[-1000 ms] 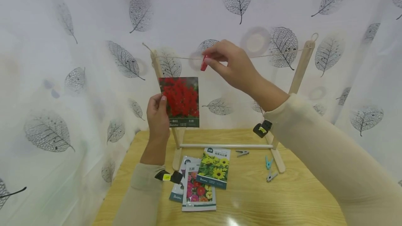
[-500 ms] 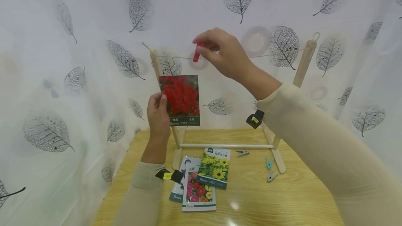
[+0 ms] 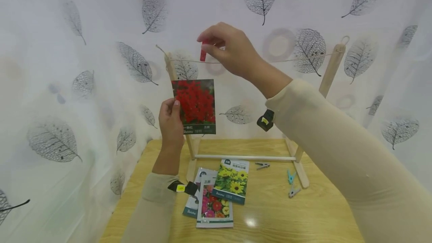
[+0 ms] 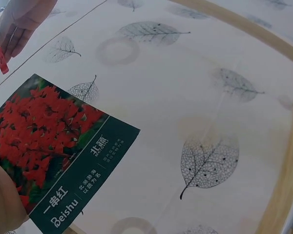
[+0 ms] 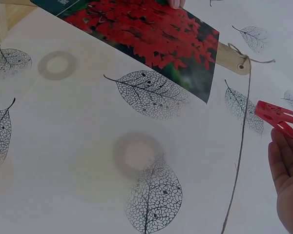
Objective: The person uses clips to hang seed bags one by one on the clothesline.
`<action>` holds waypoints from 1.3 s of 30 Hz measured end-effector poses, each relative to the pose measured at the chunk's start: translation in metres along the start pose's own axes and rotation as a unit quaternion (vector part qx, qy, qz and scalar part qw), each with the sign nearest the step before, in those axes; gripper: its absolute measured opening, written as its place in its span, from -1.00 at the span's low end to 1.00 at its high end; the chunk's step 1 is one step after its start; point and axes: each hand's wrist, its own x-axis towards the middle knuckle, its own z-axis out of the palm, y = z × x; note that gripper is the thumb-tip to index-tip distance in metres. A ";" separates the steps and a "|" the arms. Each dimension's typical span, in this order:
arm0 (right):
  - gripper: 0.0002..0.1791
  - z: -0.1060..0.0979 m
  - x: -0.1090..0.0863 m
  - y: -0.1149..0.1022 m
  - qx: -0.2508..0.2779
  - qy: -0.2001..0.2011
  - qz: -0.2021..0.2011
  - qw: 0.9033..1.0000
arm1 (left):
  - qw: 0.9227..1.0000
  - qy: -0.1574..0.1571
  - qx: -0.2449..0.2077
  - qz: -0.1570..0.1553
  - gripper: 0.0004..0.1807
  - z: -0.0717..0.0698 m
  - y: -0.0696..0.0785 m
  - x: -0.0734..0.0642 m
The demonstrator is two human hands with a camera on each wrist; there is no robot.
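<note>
My left hand (image 3: 170,119) pinches the left edge of a seed packet (image 3: 195,104) printed with red flowers, thumb on its front. The packet hangs upright just below the twine (image 3: 281,61) near the left post. In the head view my right hand (image 3: 233,50) pinches a red clothespin (image 3: 203,51) by its upper end, its lower tip around the height of the twine. The right wrist view shows the red clothespin (image 5: 276,117) beside the twine (image 5: 241,151), apart from the packet (image 5: 151,36). Whether its tip touches the twine, I cannot tell.
Wooden posts (image 3: 332,66) hold the twine, joined low by a white rod (image 3: 246,157). Several seed packets (image 3: 231,181) overlap on the wooden table (image 3: 270,216). A grey clothespin (image 3: 262,165) lies behind them; a blue clothespin (image 3: 291,176) and another grey one (image 3: 294,191) lie right.
My right hand has moved left and up with the red clothespin, to above the packet. The packet in my left hand has risen slightly.
</note>
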 end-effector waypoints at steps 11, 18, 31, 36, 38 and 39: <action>-0.78 0.004 0.014 -0.004 0.003 -0.002 0.020 1.000 | 1.000 0.003 0.003 0.002 -0.90 0.001 0.002 0.002; -0.80 0.011 0.021 -0.010 0.026 -0.019 0.027 0.999 | 1.000 0.002 0.005 0.009 -0.93 0.000 0.004 0.003; -0.81 0.019 0.028 -0.011 -0.002 -0.038 0.037 0.999 | 1.000 0.017 0.003 0.003 -0.91 0.005 0.006 0.005; -0.81 0.023 0.028 -0.012 -0.012 -0.051 0.038 0.998 | 1.000 0.017 -0.012 0.011 -0.92 0.003 0.006 0.006; -0.81 0.023 0.028 -0.012 -0.017 -0.056 0.045 0.997 | 1.000 0.011 -0.018 0.013 -0.92 0.003 0.005 0.007; -0.81 0.023 0.028 -0.013 -0.018 -0.059 0.050 0.997 | 1.000 0.009 -0.018 0.014 -0.91 0.004 0.005 0.007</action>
